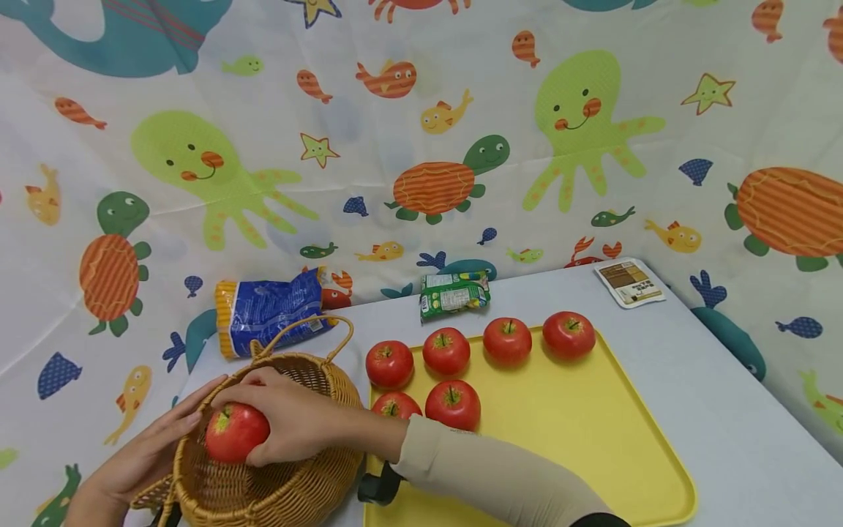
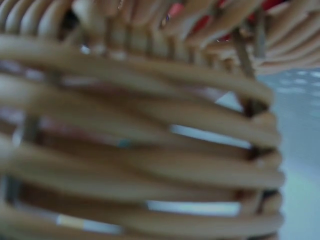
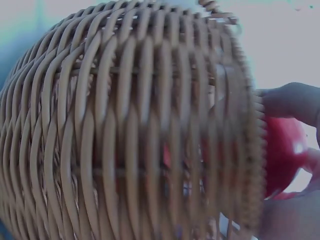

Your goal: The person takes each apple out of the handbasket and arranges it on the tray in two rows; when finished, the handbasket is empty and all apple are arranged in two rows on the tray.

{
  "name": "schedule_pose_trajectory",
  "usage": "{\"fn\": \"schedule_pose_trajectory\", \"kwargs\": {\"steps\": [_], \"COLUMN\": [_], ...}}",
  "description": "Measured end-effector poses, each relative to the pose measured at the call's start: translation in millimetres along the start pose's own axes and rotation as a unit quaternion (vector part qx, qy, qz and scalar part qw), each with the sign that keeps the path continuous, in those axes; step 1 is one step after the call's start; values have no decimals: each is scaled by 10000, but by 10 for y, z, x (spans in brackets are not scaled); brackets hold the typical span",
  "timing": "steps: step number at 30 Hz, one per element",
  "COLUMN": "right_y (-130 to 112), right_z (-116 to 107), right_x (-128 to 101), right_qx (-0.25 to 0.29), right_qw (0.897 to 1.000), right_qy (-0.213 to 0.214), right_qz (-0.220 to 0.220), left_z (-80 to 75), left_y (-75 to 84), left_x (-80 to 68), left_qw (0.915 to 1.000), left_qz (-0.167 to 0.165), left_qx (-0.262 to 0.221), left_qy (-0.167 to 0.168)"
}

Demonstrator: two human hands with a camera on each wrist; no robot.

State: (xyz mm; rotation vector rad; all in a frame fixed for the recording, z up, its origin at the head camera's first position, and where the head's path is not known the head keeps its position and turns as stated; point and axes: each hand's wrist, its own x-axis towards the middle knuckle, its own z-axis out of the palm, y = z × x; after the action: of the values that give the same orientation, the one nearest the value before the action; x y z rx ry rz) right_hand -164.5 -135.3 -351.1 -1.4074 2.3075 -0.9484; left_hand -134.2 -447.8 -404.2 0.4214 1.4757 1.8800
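Note:
Fingers of my right hand (image 1: 296,413) grip a red apple (image 1: 230,435) at the mouth of a wicker basket (image 1: 329,468). The basket leans with its opening toward me, and its thin handle stands up at the back. Along its left rim rests my left hand (image 1: 141,457), fingers fairly straight. In the right wrist view the apple (image 3: 285,155) shows past the rim, beside the woven wall (image 3: 125,125). Blurred wicker weave (image 2: 150,170) fills most of the left wrist view, with bits of red at the top.
A yellow tray (image 1: 560,446) right of the basket carries several red apples (image 1: 453,405), partly behind my right sleeve. Along the back lie a blue bag (image 1: 276,311), a green packet (image 1: 454,294) and a white-and-brown packet (image 1: 630,283). A printed sea-animal curtain (image 1: 369,95) hangs behind.

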Motion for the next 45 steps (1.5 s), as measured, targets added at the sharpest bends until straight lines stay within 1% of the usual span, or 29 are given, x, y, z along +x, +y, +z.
{"fn": "schedule_pose_trajectory", "kwargs": {"steps": [3, 6, 11, 15, 17, 21, 25, 29, 33, 37, 41, 45], "right_y": [15, 55, 184, 329, 416, 603, 793, 971, 1147, 1273, 1361, 1429], "right_z": [-121, -239, -426, -562, -608, -648, -664, -663, -646, -614, -551, -475], "right_x": [-144, -297, -609, -935, -1107, -1448, -1780, -2101, -2387, -2583, -2685, -2752], "right_qx": [237, 639, 1393, 1576, 1669, 1930, 2092, 2291, 2224, 2206, 2319, 2202], "right_qw": [9990, 9955, 9843, 9773, 9738, 9619, 9476, 9316, 9209, 9132, 9052, 9064], "right_qy": [350, 666, 1050, 1398, 1546, 1910, 2286, 2550, 2818, 3003, 3017, 2929], "right_qz": [-171, -207, -258, -200, -64, 315, 780, 1208, 1519, 1649, 1891, 2101], "left_z": [-7, -17, -28, -18, -18, -19, -24, -32, -38, -39, -43, -42], "left_y": [4, 7, -1, -10, -12, -18, -21, -17, -18, -11, -1, -7], "left_x": [0, 1, -1, 3, 7, -1, -11, -7, 0, -2, -10, 1], "left_qw": [10000, 9999, 10000, 10000, 10000, 9999, 9999, 10000, 10000, 9999, 9997, 9997], "left_qz": [-56, -26, 28, 53, 56, 90, 99, 56, 35, -8, -61, -57], "left_qx": [23, 103, 8, -45, -71, -106, -97, -62, -34, -14, -63, -69], "left_qy": [63, 85, 31, 4, -3, -73, -52, 4, 64, 168, 241, 229]}}
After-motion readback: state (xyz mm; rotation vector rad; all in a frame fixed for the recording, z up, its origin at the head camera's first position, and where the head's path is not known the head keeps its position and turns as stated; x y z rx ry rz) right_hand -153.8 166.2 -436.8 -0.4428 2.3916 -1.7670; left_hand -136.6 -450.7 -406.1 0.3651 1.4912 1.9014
